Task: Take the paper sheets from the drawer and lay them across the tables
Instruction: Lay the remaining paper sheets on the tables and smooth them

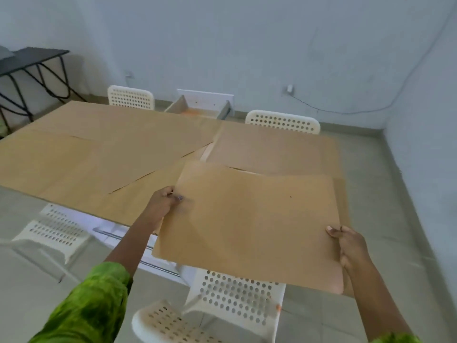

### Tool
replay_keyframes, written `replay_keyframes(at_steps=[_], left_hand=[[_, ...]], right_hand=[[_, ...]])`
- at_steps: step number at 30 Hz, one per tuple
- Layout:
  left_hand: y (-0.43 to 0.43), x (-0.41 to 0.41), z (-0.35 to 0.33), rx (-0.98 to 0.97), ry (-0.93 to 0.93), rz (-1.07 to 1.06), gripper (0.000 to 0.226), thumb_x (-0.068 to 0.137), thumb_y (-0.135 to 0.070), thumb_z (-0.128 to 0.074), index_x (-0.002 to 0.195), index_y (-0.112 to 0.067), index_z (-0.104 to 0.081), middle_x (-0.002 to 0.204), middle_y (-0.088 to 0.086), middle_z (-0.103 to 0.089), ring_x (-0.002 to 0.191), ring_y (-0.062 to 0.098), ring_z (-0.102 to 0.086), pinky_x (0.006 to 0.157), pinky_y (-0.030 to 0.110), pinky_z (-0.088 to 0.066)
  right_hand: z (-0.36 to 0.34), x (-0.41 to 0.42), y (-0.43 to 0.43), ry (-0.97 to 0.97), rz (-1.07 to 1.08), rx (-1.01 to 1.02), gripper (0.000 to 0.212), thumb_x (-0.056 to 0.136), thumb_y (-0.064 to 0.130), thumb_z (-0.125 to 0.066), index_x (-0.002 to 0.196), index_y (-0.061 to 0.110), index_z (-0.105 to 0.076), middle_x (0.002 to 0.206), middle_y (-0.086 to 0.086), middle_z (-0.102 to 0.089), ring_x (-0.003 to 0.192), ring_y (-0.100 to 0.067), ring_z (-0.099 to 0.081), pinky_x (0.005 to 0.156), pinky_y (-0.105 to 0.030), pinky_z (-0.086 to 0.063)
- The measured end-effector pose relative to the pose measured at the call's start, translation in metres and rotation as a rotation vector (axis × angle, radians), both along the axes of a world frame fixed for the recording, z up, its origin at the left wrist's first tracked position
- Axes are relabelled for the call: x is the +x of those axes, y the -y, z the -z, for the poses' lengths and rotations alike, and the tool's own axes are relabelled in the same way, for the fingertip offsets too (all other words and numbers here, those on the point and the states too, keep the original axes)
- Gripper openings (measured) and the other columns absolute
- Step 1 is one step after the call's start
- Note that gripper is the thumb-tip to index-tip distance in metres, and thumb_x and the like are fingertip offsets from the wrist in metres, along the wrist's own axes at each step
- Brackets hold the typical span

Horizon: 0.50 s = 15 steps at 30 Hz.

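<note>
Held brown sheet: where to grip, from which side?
Pinch the held sheet at its two opposite side edges, coming in from left and right, as the left hand and right hand do. It is wide and thin, so a one-sided grip would probably let it droop.

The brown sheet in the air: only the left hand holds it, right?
No. In the head view both hands hold it: the left hand pinches the left edge of the sheet, and the right hand pinches its right edge.
</note>
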<state>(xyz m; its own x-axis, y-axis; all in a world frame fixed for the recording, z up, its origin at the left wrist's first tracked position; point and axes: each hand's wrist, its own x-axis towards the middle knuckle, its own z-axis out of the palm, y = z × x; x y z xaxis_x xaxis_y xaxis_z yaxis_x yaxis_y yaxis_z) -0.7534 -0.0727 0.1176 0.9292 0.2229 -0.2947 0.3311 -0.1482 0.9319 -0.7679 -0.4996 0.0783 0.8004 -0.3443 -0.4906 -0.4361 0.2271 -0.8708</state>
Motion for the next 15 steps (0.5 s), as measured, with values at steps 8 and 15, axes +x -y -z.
replay_keyframes(at_steps=[8,15], left_hand=[[-0.005,0.023,0.025,0.036,-0.071,0.024,0.042,0.086,0.002,-0.051,0.126,-0.009,-0.053,0.096,0.011,-0.06,0.09,0.023,-0.054,0.075,0.029,-0.043],[-0.003,0.027,0.045,0.461,-0.143,0.125,0.057,0.086,-0.001,-0.053,0.141,-0.005,-0.036,0.137,0.02,-0.042,0.122,0.037,-0.044,0.099,0.043,-0.039]], right_hand=[[-0.001,-0.014,-0.009,-0.063,0.038,-0.173,0.01,0.089,0.001,-0.053,0.092,0.006,-0.062,0.089,-0.009,-0.06,0.077,-0.024,-0.055,0.06,-0.026,-0.041],[0.0,-0.004,-0.016,-0.131,0.046,-0.409,0.009,0.085,-0.004,-0.054,0.084,0.005,-0.055,0.081,-0.01,-0.055,0.075,-0.023,-0.049,0.058,-0.028,-0.037]])
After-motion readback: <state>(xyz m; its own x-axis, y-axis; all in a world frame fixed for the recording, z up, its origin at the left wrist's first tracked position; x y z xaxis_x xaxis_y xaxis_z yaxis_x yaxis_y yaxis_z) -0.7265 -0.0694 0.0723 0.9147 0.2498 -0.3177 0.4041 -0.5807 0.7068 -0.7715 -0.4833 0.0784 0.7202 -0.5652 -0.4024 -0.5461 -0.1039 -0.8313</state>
